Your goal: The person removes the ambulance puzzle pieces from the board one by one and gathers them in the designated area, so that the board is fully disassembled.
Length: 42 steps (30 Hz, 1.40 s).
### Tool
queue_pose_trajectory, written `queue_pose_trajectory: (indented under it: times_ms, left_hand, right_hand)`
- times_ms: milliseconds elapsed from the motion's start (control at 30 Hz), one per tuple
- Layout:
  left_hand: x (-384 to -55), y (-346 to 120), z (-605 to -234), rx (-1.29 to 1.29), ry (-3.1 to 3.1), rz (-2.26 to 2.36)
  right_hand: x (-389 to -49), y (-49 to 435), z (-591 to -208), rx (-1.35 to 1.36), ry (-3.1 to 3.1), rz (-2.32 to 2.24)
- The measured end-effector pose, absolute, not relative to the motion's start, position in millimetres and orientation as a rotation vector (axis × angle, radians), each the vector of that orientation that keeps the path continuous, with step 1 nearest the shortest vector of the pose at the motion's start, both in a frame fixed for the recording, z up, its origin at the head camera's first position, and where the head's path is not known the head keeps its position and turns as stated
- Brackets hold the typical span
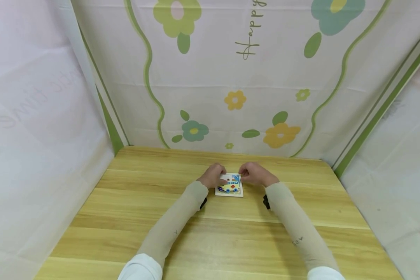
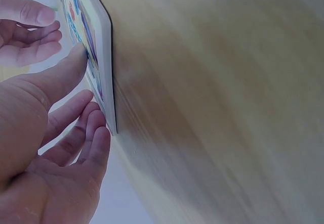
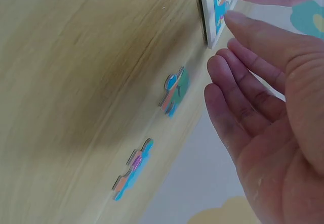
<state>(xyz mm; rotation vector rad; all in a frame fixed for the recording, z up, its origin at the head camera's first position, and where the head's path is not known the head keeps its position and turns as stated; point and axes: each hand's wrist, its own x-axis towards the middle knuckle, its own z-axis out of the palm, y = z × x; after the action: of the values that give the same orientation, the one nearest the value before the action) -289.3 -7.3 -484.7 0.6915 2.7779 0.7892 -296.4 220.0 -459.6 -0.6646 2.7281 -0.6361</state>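
Showed a counter (image 1: 213, 241) carrying, near its far edge, a vehicle puzzle (image 1: 233, 186) apparently steadied by the left hand (image 1: 212, 176), with thumb on the picture and fingers loosely curved, plus the right hand (image 1: 256, 174), with thumb and fingers parted, and two loose pieces (image 3: 176, 92) presumably set nearby for easy reach.

On the table (image 1: 231, 237), puzzle board (image 1: 233, 190) between the hands (image 1: 212, 175) (image 1: 257, 174); to the board's right, two loose pieces (image 3: 175, 92) (image 3: 133, 169)
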Motion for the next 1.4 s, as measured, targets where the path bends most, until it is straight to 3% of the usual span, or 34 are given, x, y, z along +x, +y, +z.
queue_pose_trajectory:
  times_ms: [900, 1400]
  left_hand:
    - [-293.0, -6.5, -482.8, 0.712, 2.764, 0.759]
    - [-297.1, 12.2, -489.4, 0.862, 2.731, 0.854]
  right_hand:
    - [-308.7, 203.5, -455.5, -0.545, 2.669, -0.473]
    - [-305.0, 200.3, -455.8, -0.661, 2.724, -0.424]
